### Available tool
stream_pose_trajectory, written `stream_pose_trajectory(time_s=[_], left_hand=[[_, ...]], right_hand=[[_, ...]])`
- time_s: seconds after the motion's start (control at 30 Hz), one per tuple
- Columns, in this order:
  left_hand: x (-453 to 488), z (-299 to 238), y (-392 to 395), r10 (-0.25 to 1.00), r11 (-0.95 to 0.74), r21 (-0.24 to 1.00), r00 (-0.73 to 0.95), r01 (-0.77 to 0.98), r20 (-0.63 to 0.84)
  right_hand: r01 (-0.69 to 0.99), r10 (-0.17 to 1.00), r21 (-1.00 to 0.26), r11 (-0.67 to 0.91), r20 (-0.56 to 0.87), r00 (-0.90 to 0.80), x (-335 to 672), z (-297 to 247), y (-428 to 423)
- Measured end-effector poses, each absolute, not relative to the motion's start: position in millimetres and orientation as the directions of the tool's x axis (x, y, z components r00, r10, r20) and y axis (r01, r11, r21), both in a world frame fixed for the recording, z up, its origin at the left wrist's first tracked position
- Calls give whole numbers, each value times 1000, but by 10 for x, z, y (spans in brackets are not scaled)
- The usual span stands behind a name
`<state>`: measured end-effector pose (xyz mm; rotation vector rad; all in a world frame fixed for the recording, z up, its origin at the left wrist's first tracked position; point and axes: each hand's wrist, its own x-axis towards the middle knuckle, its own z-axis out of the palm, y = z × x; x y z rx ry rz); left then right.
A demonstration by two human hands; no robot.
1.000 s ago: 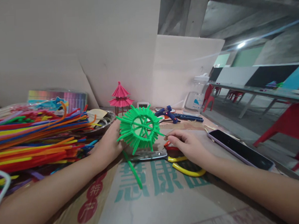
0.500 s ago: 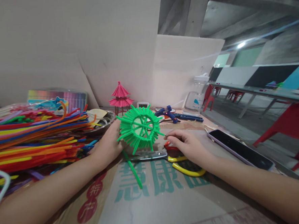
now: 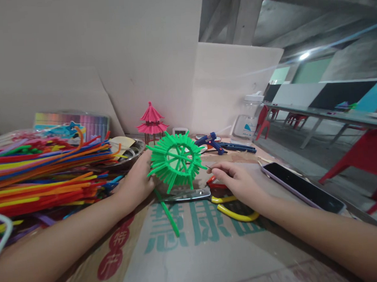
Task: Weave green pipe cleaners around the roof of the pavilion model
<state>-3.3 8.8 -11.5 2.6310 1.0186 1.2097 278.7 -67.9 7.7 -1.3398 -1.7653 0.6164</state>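
A green pipe-cleaner wheel (image 3: 190,175), with spokes inside and short strips fanning out around its ring, is held up in my left hand (image 3: 142,173). The wheel hides most of that hand's fingers. My right hand (image 3: 230,174) is closed in a pinch at the wheel's right side, close to the tip of a strip. Something thin and dark shows at its fingertips, too small to name. Below the wheel lie scissors (image 3: 237,215) with yellow handles, partly behind my right hand. A loose green pipe cleaner (image 3: 168,216) lies left of them.
Bundles of coloured pipe cleaners (image 3: 41,184) and a marker set (image 3: 94,125) fill the left. Behind stand a pink pagoda model (image 3: 151,117), a blue glue gun (image 3: 212,143) and a clear bottle (image 3: 246,120). A phone (image 3: 301,187) lies at the right edge.
My right fingertips have come slightly away from the green strip's tip, and a thin dark piece now shows between them. The wheel and my left hand stay nearly still.
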Motion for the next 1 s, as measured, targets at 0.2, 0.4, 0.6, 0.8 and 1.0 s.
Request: stream_pose_trajectory(time_s=[0.2,0.4,0.6,0.8,1.0], left_hand=[[-36,-118,100,622,-758,351,445,550,645],[-34,-120,101,620,-757,346,442,555,648],[-28,-104,87,639,-744,366,438,558,632],[-30,-107,100,631,-750,361,435,554,643],[-33,-118,104,630,-748,349,439,564,640]], right_hand=[[432,962,-862,266,269,-56,2776,88,-734],[470,950,-828,305,299,-90,2783,62,-696],[536,946,-783,316,304,-114,2805,45,-663],[540,939,-771,338,317,-134,2811,20,-656],[543,945,-777,318,306,-116,2811,11,-654]])
